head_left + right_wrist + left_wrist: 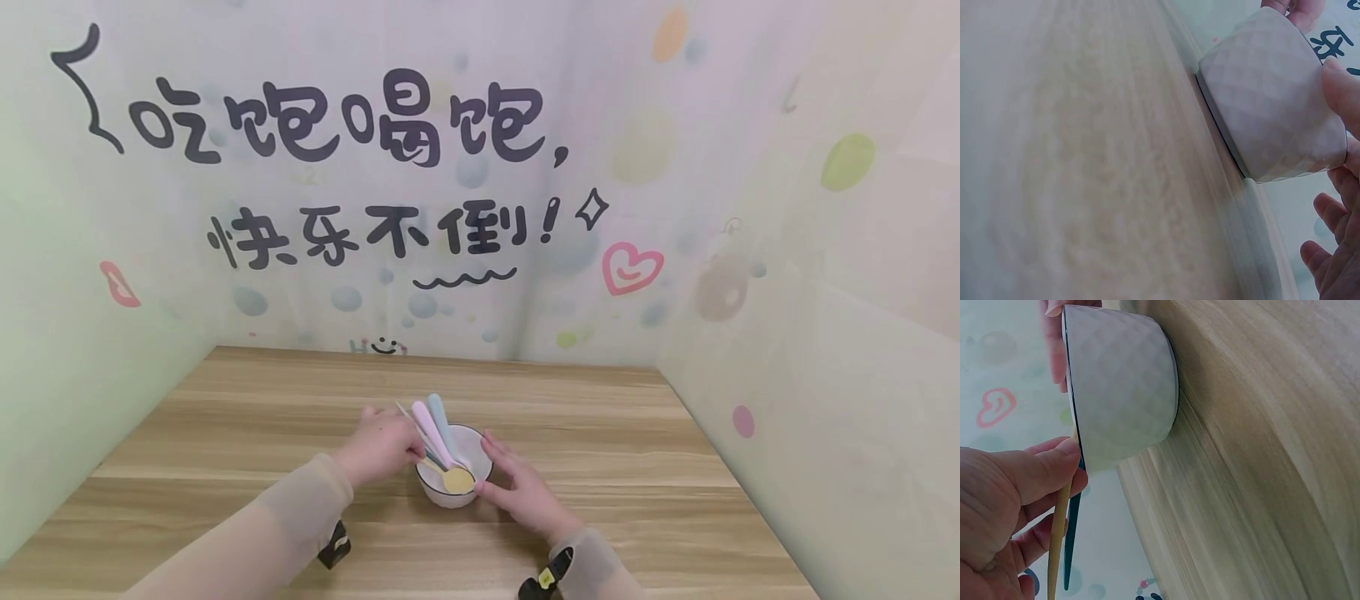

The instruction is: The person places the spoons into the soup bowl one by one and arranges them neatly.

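Note:
A white bowl [447,500] with a dark rim and a quilted outer wall stands on the table. My left hand [384,447] pinches the handle of a yellow spoon [458,481] between thumb and fingers; the spoon's head lies inside the bowl, near its front rim. Beside that handle, a dark teal handle [1072,534] runs down past my fingers. A pink handle [429,425] and a light blue handle [438,417] lean over the bowl's back left rim, their lower ends partly hidden. My right hand [528,493] holds the bowl's right side, thumb in front and fingers farther back.
The wood-grain table [637,467] runs back to a printed wall curtain [480,325] with dark lettering. Pale side walls border it on the left and right. A black strap device [555,575] is on my right wrist, another [334,546] on my left.

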The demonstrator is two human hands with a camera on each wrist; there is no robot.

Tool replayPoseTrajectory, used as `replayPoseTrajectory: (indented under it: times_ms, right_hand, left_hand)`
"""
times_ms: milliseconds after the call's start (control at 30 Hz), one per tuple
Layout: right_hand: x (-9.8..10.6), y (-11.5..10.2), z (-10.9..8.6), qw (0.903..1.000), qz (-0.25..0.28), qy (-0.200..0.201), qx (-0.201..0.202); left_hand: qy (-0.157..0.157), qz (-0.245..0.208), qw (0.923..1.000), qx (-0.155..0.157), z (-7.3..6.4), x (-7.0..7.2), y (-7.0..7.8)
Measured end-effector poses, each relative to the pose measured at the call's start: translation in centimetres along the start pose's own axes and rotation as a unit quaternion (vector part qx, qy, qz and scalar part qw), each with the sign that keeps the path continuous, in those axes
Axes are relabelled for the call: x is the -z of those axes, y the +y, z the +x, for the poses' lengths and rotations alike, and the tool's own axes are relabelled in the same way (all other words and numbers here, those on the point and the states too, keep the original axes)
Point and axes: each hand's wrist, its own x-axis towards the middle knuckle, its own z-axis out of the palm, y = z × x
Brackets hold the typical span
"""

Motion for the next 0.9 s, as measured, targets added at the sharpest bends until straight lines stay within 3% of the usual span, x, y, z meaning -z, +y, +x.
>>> replayPoseTrajectory:
  times_ms: [500, 900]
  right_hand:
    - [0.08, 0.02, 0.00, 0.9999, -0.006, 0.003, 0.009]
    - [-0.10, 0.17, 0.07, 0.9997, -0.013, 0.008, 0.019]
  left_hand:
    - [0.000, -0.008, 0.9997, 0.024, 0.27, 0.18, 0.22]
    - [0.022, 0.003, 0.9997, 0.006, 0.21, 0.14, 0.22]
